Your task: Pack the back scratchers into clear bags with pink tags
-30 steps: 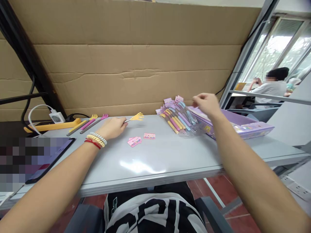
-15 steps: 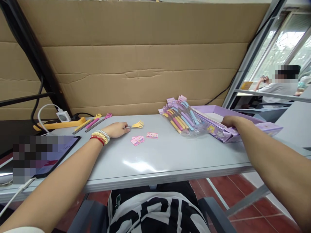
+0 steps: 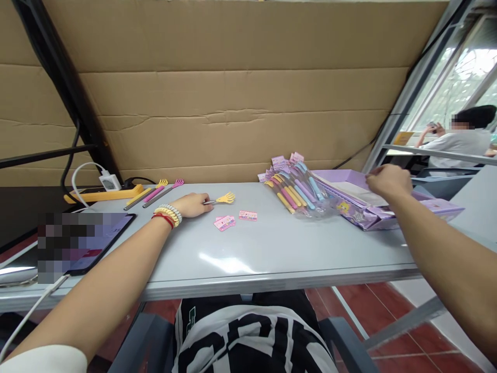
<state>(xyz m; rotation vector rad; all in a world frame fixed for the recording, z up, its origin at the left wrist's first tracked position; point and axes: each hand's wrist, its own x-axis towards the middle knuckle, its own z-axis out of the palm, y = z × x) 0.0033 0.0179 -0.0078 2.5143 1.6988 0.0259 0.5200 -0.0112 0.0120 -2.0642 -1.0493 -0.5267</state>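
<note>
My left hand (image 3: pixel 193 205) rests on the table, closed around the metal shaft of a small back scratcher (image 3: pixel 225 198) with a yellow claw head pointing right. Just in front of it lie small pink cards, a pair overlapping (image 3: pixel 224 223) and a single card (image 3: pixel 248 215) to their right. My right hand (image 3: pixel 389 181) is raised over a purple cardboard box (image 3: pixel 361 214), its fingers curled together; whatever they may hold is hidden. Left of the box are several plastic-wrapped scratchers (image 3: pixel 298 191) with yellow, pink, purple and blue handles.
Yellow and pink scratchers (image 3: pixel 161 192) lie at the back left beside a yellow power strip (image 3: pixel 104 195) with a white charger. A tablet (image 3: pixel 97 243) lies at the left edge. Cardboard (image 3: pixel 233 93) stands behind the table. Another person (image 3: pixel 458 140) sits at the far right.
My right hand has lifted up from inside the purple box, fingers still curled. My left hand keeps holding the yellow-headed scratcher in the same place. The view has shifted slightly.
</note>
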